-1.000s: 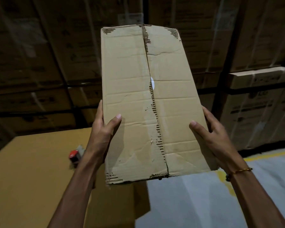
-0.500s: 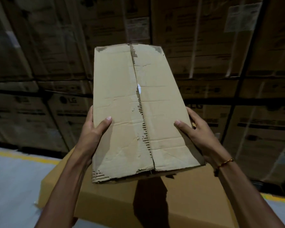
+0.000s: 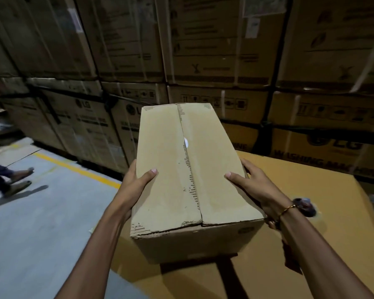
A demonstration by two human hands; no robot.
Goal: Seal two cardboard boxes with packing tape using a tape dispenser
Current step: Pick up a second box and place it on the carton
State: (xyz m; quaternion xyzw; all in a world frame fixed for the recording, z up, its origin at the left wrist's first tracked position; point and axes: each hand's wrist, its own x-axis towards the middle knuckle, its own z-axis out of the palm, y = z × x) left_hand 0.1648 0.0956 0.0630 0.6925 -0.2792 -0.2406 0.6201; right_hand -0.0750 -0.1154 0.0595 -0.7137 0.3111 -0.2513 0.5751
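I hold a worn cardboard box (image 3: 173, 169) in front of me, its two top flaps meeting in an untaped, frayed seam down the middle. My left hand (image 3: 136, 184) grips its left side, thumb on the top flap. On the right side my right hand (image 3: 253, 184) grips it the same way. The box hangs just above, or is touching down on, a big flat carton (image 3: 311, 223) that serves as a work surface. A dark red roll-shaped thing, perhaps the tape dispenser (image 3: 304, 207), lies on that carton behind my right wrist, partly hidden.
A wall of stacked, strapped appliance cartons (image 3: 225, 61) rises close behind. Grey concrete floor (image 3: 41, 212) with a yellow line (image 3: 78, 169) lies to the left. Another person's legs and sandals (image 3: 13, 180) are at the far left edge.
The box has come down from a raised, tilted pose to low and level over the big carton. My view has swung left and down. Both hands keep the same grip.
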